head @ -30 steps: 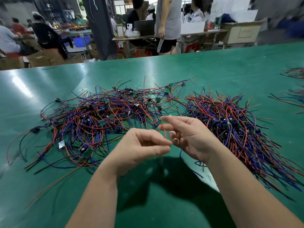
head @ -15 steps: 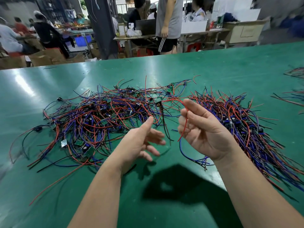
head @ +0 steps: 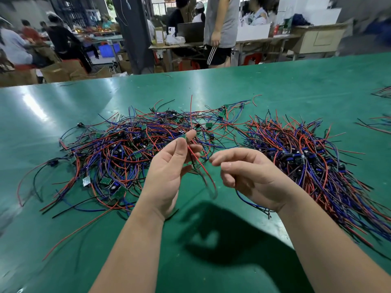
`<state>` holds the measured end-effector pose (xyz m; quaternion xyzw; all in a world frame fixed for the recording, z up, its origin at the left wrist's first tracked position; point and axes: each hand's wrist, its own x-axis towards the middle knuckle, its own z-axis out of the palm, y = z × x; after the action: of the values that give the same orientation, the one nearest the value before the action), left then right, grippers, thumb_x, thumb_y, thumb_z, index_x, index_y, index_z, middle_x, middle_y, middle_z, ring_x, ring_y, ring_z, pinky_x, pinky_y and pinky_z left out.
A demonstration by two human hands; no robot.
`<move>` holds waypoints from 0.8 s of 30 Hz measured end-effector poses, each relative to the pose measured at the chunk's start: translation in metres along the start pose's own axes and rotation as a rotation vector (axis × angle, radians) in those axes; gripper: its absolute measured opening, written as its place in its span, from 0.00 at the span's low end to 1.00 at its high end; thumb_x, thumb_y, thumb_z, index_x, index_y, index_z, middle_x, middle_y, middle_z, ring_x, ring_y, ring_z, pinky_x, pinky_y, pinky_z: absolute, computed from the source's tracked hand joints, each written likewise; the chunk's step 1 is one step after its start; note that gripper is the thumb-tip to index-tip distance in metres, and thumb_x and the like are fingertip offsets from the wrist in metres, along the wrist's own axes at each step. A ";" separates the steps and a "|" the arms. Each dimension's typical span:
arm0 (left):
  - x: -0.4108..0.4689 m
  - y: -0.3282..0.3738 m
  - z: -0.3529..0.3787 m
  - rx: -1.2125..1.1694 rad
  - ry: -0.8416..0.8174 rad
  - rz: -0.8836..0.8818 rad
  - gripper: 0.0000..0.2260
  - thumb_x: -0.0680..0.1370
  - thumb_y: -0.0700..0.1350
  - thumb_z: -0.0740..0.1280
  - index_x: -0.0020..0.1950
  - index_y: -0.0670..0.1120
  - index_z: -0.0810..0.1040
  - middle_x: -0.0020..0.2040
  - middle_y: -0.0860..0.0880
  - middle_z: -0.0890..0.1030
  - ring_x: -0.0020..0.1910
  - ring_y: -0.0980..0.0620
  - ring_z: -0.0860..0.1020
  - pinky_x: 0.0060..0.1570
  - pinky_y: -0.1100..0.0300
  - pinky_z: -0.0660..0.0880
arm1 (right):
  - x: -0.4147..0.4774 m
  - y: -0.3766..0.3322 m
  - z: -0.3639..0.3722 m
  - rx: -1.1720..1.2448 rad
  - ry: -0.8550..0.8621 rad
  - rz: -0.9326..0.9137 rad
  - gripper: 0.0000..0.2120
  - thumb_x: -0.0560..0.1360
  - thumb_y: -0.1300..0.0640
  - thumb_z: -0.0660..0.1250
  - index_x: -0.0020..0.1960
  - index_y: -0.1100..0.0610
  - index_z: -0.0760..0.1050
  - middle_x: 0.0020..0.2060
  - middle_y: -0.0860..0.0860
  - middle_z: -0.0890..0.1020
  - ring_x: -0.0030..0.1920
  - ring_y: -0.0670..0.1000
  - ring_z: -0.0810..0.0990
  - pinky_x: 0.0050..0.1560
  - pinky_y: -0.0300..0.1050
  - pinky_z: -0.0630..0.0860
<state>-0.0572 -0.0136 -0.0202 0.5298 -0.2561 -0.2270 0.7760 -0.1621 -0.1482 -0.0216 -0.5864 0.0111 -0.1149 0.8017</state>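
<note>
My left hand [head: 169, 166] is raised above the green table [head: 275, 92] and pinches a small green circuit board [head: 183, 138] between thumb and forefinger. Red and dark wires [head: 201, 166] hang from that board, blurred at their lower end. My right hand [head: 249, 174] hovers just right of them with its fingers loosely curled, and blue wires [head: 249, 203] trail out from under its heel; whether it holds them I cannot tell. A loose tangle of wired boards [head: 118, 153] lies behind my left hand. A more orderly heap of wired boards [head: 313, 163] lies to the right.
More wire bundles [head: 380, 93] lie at the table's right edge. A single red wire [head: 80, 229] stretches toward the near left. Beyond the far edge, people stand and sit at work tables [head: 254, 42] among cardboard boxes [head: 61, 72].
My left hand has risen and now pinches a board with its wires hanging. My right hand has let the red wire go and dropped lower, fingers curling.
</note>
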 end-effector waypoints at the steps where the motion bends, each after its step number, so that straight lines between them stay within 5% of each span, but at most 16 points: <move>1: -0.001 0.000 0.000 0.049 -0.007 0.017 0.18 0.70 0.53 0.64 0.52 0.43 0.80 0.42 0.53 0.83 0.42 0.56 0.77 0.47 0.63 0.74 | 0.002 0.001 0.001 -0.015 0.054 -0.020 0.07 0.67 0.63 0.68 0.43 0.57 0.82 0.37 0.57 0.75 0.27 0.46 0.69 0.31 0.37 0.65; 5: -0.005 -0.004 0.005 0.409 -0.130 0.147 0.10 0.70 0.49 0.67 0.48 0.48 0.81 0.38 0.55 0.78 0.33 0.62 0.70 0.37 0.65 0.69 | 0.005 0.004 0.001 -0.081 0.134 -0.043 0.14 0.69 0.56 0.72 0.54 0.53 0.77 0.41 0.53 0.76 0.31 0.47 0.72 0.33 0.37 0.70; 8: -0.006 -0.011 0.008 0.763 -0.296 0.247 0.07 0.79 0.43 0.64 0.51 0.43 0.80 0.39 0.47 0.75 0.38 0.58 0.71 0.42 0.64 0.68 | 0.006 0.006 0.003 -0.188 0.222 -0.010 0.15 0.64 0.53 0.73 0.49 0.54 0.78 0.37 0.52 0.80 0.35 0.48 0.77 0.35 0.37 0.74; 12: -0.005 -0.018 0.008 0.847 -0.358 0.213 0.10 0.81 0.37 0.59 0.60 0.37 0.75 0.41 0.50 0.71 0.41 0.58 0.69 0.47 0.70 0.66 | 0.009 0.007 -0.002 -0.210 0.367 0.034 0.09 0.65 0.65 0.74 0.43 0.60 0.78 0.35 0.56 0.81 0.32 0.49 0.78 0.30 0.35 0.74; 17: -0.001 -0.019 0.000 0.861 -0.126 0.227 0.11 0.76 0.37 0.69 0.58 0.42 0.82 0.55 0.51 0.83 0.52 0.55 0.80 0.58 0.61 0.75 | 0.009 0.008 -0.005 -0.312 0.409 0.156 0.04 0.70 0.67 0.71 0.38 0.60 0.80 0.30 0.55 0.81 0.29 0.49 0.79 0.25 0.33 0.70; 19: 0.000 -0.016 -0.004 0.927 0.012 0.281 0.10 0.73 0.40 0.73 0.54 0.44 0.84 0.52 0.52 0.84 0.49 0.57 0.81 0.55 0.62 0.75 | 0.007 0.008 -0.006 -0.380 0.345 0.234 0.05 0.69 0.66 0.73 0.35 0.58 0.82 0.31 0.57 0.82 0.29 0.49 0.78 0.25 0.33 0.70; 21: 0.001 -0.013 -0.008 1.028 0.114 0.356 0.11 0.69 0.45 0.77 0.50 0.48 0.85 0.46 0.52 0.85 0.46 0.54 0.81 0.56 0.54 0.74 | 0.005 0.007 -0.004 -0.429 0.245 0.302 0.05 0.67 0.65 0.74 0.34 0.57 0.83 0.30 0.56 0.83 0.27 0.47 0.78 0.25 0.33 0.71; 24: -0.003 -0.012 -0.007 1.150 0.169 0.531 0.11 0.67 0.53 0.75 0.47 0.53 0.85 0.44 0.57 0.84 0.48 0.52 0.79 0.59 0.50 0.65 | 0.002 0.007 -0.001 -0.457 0.146 0.352 0.03 0.67 0.65 0.74 0.38 0.58 0.83 0.31 0.55 0.83 0.29 0.47 0.81 0.26 0.34 0.72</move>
<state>-0.0559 -0.0106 -0.0345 0.7962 -0.3977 0.1894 0.4149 -0.1597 -0.1479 -0.0282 -0.7311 0.1958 -0.0106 0.6535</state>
